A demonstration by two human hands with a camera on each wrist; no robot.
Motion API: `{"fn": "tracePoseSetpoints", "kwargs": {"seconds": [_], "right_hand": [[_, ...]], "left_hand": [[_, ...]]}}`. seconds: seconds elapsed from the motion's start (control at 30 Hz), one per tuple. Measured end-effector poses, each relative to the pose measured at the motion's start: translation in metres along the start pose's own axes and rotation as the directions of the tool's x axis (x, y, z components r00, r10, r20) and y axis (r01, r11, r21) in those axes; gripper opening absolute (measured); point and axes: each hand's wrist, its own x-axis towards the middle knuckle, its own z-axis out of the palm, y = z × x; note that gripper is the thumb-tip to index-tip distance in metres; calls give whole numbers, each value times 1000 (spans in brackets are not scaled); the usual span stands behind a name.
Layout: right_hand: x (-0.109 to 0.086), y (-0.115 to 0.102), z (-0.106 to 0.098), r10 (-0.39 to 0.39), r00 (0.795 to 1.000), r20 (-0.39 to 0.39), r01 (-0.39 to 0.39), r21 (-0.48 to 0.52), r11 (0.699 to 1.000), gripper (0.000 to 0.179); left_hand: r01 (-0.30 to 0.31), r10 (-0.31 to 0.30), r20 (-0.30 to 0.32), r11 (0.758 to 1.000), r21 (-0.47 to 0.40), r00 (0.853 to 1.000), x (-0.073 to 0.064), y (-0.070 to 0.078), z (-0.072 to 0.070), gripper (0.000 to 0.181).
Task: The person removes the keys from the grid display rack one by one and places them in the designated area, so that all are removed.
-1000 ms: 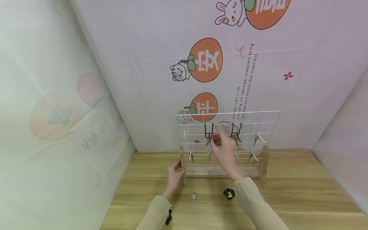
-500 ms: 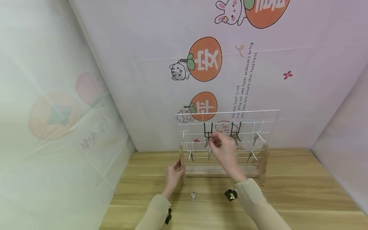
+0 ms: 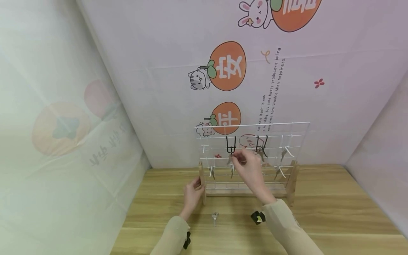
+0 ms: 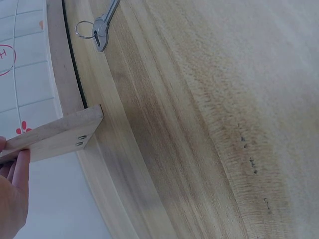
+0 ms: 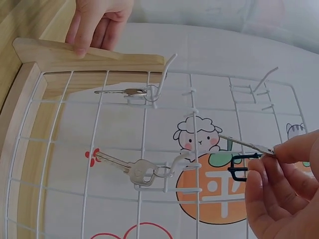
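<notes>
My right hand (image 3: 251, 169) is at the white wire grid rack (image 3: 271, 124), just below the left black hook (image 3: 231, 144). In the right wrist view its thumb and fingers pinch a key (image 5: 246, 145) by the head, right beside the black hook's end; the key's ring is hidden by the fingers. My left hand (image 3: 192, 195) grips the rack's left wooden upright (image 4: 60, 133), thumb on one face and fingers on the other. Two keys hang by rings from white hooks close by: a larger key (image 5: 142, 172) and a thinner key (image 5: 132, 92).
On the wooden table (image 3: 165, 205), a loose key (image 3: 215, 217) with a ring lies in front of the rack. Several more keys hang on the right side, one on the right black hook (image 3: 262, 146). A bare white hook (image 3: 204, 148) is at upper left. A printed cloth (image 3: 172, 106) stands behind.
My right hand has dropped slightly along the left black hook, whose lower end now shows more above the fingers. The left hand stays on the upright.
</notes>
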Motion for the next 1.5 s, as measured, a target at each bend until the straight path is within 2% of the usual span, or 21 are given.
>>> {"fn": "tracePoseSetpoints", "kwargs": {"seconds": [0.3,0.53,1.0,1.07,1.13,1.3,1.37,1.5], "right_hand": [[-2,-4,-7,-31,999,13,31,3,1000,5],[-4,-9,-13,-21,999,50,21,1,1000,5],[-8,-17,-20,-42,996,81,43,-16,999,3],[-11,-17,-19,-42,995,94,43,-18,999,3],[-15,-15,-17,-39,993,108,42,-19,999,3],[-30,-10,-9,-38,991,130,42,-35,998,4],[-35,-7,-6,-34,990,136,40,-42,998,5],[-45,0,-1,2,986,169,6,-51,999,8]], "left_hand": [[5,-5,4,1000,-6,1000,0,1,1,41],[9,-9,-7,1000,-24,1000,-1,3,1,41],[-14,14,-18,1000,-13,1000,-1,3,1,40],[-18,17,-20,1000,-21,1000,-2,2,1,40],[0,-1,-16,1000,-24,1000,-2,8,0,40],[28,-29,-15,999,-23,999,-1,8,1,40],[30,-30,-18,999,-25,999,0,3,1,40],[27,-28,-12,999,-20,1000,0,3,1,41]]}}
